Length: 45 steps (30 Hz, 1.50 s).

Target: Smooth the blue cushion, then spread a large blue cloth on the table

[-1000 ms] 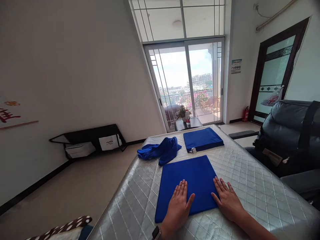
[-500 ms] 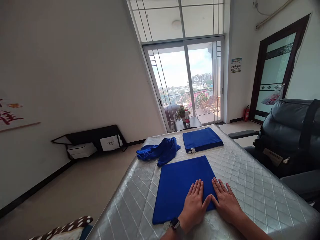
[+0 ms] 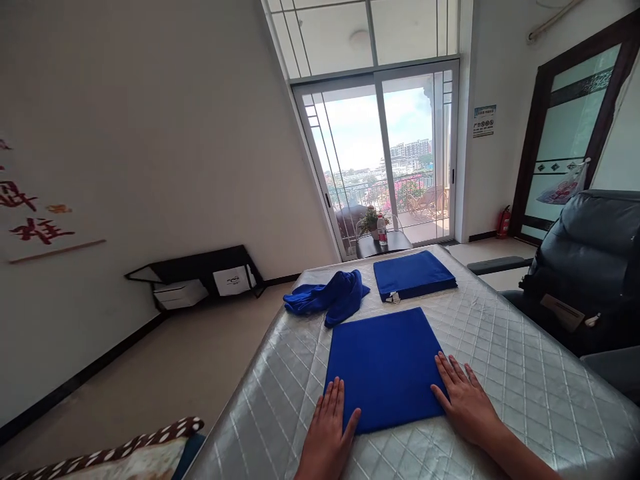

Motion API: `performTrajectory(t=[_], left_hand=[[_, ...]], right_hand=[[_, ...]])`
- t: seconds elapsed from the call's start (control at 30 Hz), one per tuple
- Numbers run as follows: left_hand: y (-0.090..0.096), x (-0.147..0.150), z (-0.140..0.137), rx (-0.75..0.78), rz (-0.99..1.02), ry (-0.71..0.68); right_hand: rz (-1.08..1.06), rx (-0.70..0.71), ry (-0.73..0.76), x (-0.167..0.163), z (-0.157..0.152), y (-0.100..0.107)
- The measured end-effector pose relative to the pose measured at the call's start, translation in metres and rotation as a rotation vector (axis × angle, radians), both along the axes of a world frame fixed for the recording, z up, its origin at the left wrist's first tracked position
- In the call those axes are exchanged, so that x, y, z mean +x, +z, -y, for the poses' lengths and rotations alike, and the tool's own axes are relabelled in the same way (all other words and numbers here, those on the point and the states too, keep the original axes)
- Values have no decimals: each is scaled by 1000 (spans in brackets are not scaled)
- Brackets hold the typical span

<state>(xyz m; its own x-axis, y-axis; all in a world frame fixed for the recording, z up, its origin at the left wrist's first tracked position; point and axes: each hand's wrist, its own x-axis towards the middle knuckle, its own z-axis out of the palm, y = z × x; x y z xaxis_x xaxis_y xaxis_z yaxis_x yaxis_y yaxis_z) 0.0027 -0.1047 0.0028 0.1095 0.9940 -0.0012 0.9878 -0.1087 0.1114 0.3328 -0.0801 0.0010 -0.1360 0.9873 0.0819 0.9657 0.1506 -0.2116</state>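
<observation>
A folded blue cloth [image 3: 385, 363] lies flat and square on a silver quilted mattress [image 3: 265, 393]. My left hand [image 3: 327, 423] rests on its near left corner, fingers stretched out and thumb apart. On the near right edge lies my right hand [image 3: 465, 400], flat, with its fingers reaching onto the fabric. Beyond the square is a crumpled blue cloth [image 3: 330, 297]. To the right of that sits a neat stack of folded blue cloths [image 3: 415, 275] with white tags at its near left corner.
A black reclining chair [image 3: 595, 260] stands to the right of the mattress. Past the far end, a small dark table [image 3: 395, 241] holds a bottle [image 3: 382, 230] and a plant. A low black shelf [image 3: 195, 267] with white boxes is by the left wall.
My left hand has slid from the middle of the folded cloth to its near left corner. The right hand stays by the right edge. The view has shifted slightly left.
</observation>
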Motion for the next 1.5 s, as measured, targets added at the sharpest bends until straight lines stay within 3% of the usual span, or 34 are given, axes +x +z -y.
performTrajectory(t=[0.33, 0.6, 0.8, 0.97, 1.03, 1.1, 1.2, 1.27, 1.4, 1.5], left_hand=[[-3, -2, -2, 28, 46, 6], [-3, -2, -2, 14, 99, 16], [-6, -4, -6, -39, 109, 29], [-1, -2, -16, -16, 101, 130], [8, 9, -23, 35, 85, 104], [19, 32, -33, 76, 82, -12], [34, 82, -52, 100, 101, -261], [38, 120, -70, 139, 121, -354], [30, 176, -103, 197, 145, -420], [18, 186, -118, 210, 138, -374]], right_hand=[[25, -6, -3, 1, -6, 7], [55, 41, 103, -10, -66, 27], [57, -54, -37, -18, -95, 12], [22, -30, -38, -15, -98, -3], [29, -23, -38, -14, -99, -5], [41, -21, -40, -14, -100, -5], [55, -18, -43, -15, -100, -3], [69, -22, -37, -14, -99, -2], [132, -38, 15, -12, -96, 0], [135, -37, 0, -12, -96, 1]])
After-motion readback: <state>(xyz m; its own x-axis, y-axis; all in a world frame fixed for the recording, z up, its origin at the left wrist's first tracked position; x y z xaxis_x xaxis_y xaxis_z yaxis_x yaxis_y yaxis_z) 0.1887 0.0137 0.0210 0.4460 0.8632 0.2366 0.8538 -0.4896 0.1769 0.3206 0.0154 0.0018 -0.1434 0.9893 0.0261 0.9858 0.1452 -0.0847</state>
